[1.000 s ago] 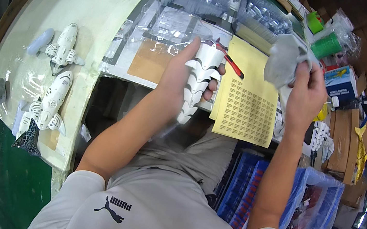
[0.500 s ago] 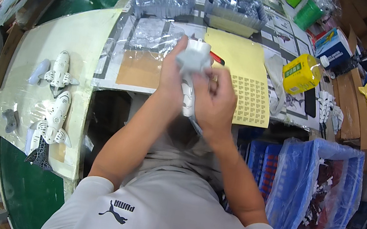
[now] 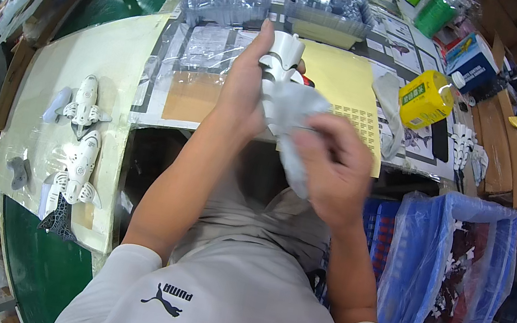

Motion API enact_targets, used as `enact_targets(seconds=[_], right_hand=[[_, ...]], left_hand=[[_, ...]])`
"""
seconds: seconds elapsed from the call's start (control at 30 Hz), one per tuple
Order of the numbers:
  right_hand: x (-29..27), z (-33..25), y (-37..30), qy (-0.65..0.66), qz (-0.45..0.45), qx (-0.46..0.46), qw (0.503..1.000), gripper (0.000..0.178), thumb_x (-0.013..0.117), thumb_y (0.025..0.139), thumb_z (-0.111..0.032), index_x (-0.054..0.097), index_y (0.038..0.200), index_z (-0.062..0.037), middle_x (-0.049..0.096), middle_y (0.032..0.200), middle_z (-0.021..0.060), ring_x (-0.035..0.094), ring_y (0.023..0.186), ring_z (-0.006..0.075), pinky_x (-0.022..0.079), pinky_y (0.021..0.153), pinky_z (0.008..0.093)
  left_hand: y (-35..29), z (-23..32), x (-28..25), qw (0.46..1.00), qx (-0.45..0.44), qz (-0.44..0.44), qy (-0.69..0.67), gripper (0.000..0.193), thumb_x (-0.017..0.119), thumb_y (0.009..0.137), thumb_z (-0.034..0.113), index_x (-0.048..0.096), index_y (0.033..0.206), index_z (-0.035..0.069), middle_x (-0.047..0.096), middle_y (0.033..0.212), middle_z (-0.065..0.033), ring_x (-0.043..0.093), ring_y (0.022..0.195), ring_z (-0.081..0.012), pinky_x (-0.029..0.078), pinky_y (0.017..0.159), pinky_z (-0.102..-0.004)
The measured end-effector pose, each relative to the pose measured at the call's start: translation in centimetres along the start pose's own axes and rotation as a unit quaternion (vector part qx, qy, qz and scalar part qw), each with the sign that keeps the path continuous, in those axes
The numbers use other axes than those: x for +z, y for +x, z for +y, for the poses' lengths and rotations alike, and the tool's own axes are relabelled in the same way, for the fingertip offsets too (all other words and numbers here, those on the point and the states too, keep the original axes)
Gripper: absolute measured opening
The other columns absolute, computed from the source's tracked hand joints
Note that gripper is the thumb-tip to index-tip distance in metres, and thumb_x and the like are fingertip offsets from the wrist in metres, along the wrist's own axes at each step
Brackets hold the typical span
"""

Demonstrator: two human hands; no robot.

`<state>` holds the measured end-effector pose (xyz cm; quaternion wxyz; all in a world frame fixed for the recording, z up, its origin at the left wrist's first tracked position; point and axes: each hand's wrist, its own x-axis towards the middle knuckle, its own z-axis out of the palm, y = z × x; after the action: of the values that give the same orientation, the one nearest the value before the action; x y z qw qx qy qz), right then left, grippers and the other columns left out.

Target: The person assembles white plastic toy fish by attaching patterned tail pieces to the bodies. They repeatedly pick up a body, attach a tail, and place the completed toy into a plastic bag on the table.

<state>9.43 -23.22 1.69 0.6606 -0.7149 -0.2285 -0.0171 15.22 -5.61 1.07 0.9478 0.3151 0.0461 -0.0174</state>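
Note:
My left hand (image 3: 247, 94) is wrapped round a white segmented toy body part (image 3: 286, 49) with dark gaps between its segments, held above the front edge of the bench. Pinched in my right hand (image 3: 338, 172) is a limp pale grey cloth (image 3: 299, 106), blurred by motion. The cloth lies against the near side of the part and hides some of it, and its tail hangs down beside my right fingers. Just behind the part, a small red and black object (image 3: 308, 82) shows only partly.
White toy fish bodies (image 3: 85, 100) lie on the left board beside a grey piece (image 3: 18, 173). Clear plastic trays (image 3: 227, 0) stand at the back. A yellow sheet (image 3: 349, 80), a yellow bottle (image 3: 425, 100) and another segmented part (image 3: 462, 145) sit rightward. A lined blue crate (image 3: 418, 259) stands low right.
My right hand has drawn away to the right and nearer me, pulling the cloth partly off the white part. The part now shows more of its upper end; my left hand keeps its hold.

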Motion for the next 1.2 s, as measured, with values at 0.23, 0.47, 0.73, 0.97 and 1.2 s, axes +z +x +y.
enact_targets(seconds=[0.23,0.47,0.73,0.97,1.2], right_hand=[[2.9,2.1,1.2,-0.141,-0.009,-0.02,0.99,0.025,0.079,0.093,-0.017,0.062,0.105,-0.0037,0.057,0.061,0.0088,0.058,0.051,0.0235,0.044,0.052,0.0386],[1.9,0.8,-0.7,-0.325,-0.056,-0.072,0.941,0.018,0.074,0.096,-0.015,0.062,0.099,-0.0025,0.066,0.069,0.0155,0.069,0.063,0.0288,0.05,0.057,0.0413],[-0.3,-3.5,3.0,-0.222,0.056,-0.167,0.959,0.013,0.074,0.096,-0.013,0.069,0.101,-0.0015,0.072,0.089,0.0124,0.072,0.074,0.0251,0.055,0.063,0.0383],[2.9,3.3,6.8,-0.327,0.102,-0.109,0.933,0.022,0.067,0.099,-0.027,0.068,0.098,-0.0046,0.069,0.093,0.0166,0.07,0.076,0.0402,0.055,0.066,0.0485],[2.5,4.0,6.2,-0.081,0.078,-0.146,0.983,0.024,0.061,0.105,-0.021,0.065,0.103,0.0026,0.063,0.103,0.024,0.065,0.086,0.036,0.052,0.078,0.0419]], left_hand=[[-0.2,-0.9,-1.3,0.999,-0.007,0.034,0.041,0.046,0.063,0.104,0.054,0.065,0.107,0.008,0.065,0.086,-0.0056,0.063,0.069,-0.0149,0.053,0.057,-0.0309],[-0.3,0.9,-1.8,0.999,-0.03,0.023,0.035,0.048,0.051,0.109,0.053,0.062,0.129,0.011,0.07,0.086,-0.0092,0.063,0.054,-0.0171,0.049,0.043,-0.0299],[-1.1,-1.5,-1.1,0.995,-0.066,0.063,0.039,0.049,0.051,0.108,0.052,0.064,0.131,0.01,0.072,0.107,-0.0085,0.071,0.095,-0.0205,0.059,0.077,-0.0351],[-3.8,-3.3,-0.9,0.991,-0.111,0.078,0.002,0.045,0.043,0.112,0.05,0.066,0.116,0.012,0.069,0.095,-0.0072,0.068,0.079,-0.0196,0.057,0.061,-0.0339],[-3.6,-1.9,-2.5,0.99,-0.133,0.025,-0.051,0.052,0.045,0.109,0.057,0.067,0.097,0.011,0.058,0.056,-0.0091,0.054,0.038,-0.0219,0.045,0.034,-0.0351]])
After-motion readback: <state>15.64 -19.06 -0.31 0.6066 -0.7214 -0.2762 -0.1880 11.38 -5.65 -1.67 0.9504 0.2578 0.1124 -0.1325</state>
